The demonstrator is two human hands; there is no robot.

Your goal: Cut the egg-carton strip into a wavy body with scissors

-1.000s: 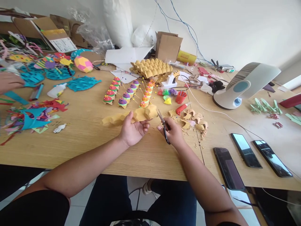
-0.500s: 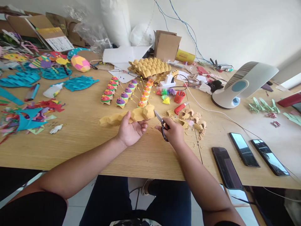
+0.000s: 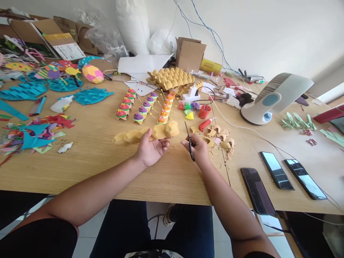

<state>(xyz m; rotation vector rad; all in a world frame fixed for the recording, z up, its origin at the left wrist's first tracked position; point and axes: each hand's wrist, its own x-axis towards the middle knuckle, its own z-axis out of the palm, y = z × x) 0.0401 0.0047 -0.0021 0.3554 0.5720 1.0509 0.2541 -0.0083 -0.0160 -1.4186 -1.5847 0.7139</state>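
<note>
My left hand (image 3: 151, 147) grips a strip of yellow egg carton (image 3: 131, 135), a row of bumpy cups, with the thumb on the near side and the fingers curled beneath. In my right hand (image 3: 199, 148) is a pair of scissors (image 3: 189, 138) with dark handles, blades pointing up and away, a little apart from the strip's right end. Carton scraps and crumbs (image 3: 224, 135) lie just right of the scissors, by a red-handled cutter (image 3: 206, 124). Beyond the strip stand three painted caterpillars made of carton cups: red (image 3: 126, 104), purple (image 3: 145, 107) and orange (image 3: 166, 108).
Behind the caterpillars rests a yellow egg tray (image 3: 172, 77). A red cup (image 3: 204, 111) stands near a white power adapter (image 3: 191, 94). On the right are a white fan (image 3: 274, 98) and three phones (image 3: 258, 190). Colourful paper scraps (image 3: 37, 134) cover the left side.
The scissors have drawn back to the right, away from the strip's end, and their blades now look closed and more upright. My left hand keeps its hold on the strip.
</note>
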